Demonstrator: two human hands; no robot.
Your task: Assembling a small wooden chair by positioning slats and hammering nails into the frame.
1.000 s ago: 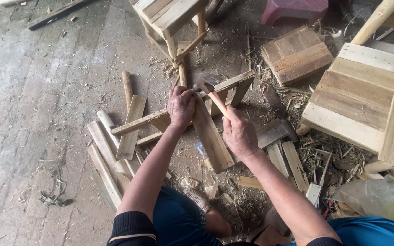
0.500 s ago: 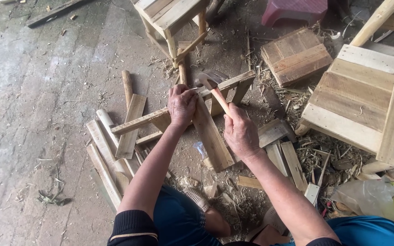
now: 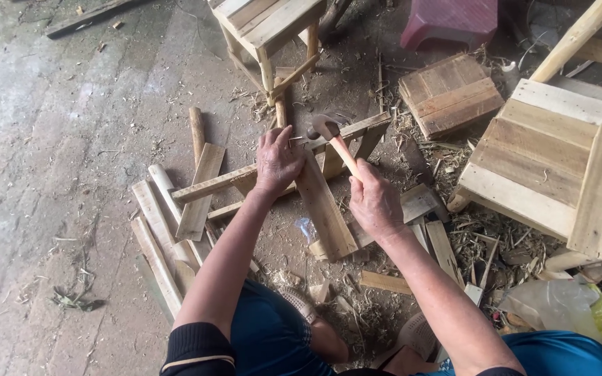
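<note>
Right now, by parts:
Right hand (image 3: 376, 202): closed around the handle of the hammer (image 3: 334, 139), low on the shaft.
Hammer axis: slanting up and left from the fist, head poised just above the long rail (image 3: 273, 166).
Left hand (image 3: 277, 159): pressed down on that rail, fingers curled, pinching something too small to make out.
Nearer to the strike point: left hand, just left of the hammer head.
Slat (image 3: 325, 209): under both hands, running toward the knees.

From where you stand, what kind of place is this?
Probably a small woodworking yard: wooden stools and slatted panels stand around, shavings litter the concrete floor, and the right hand holds a hammer.
</note>
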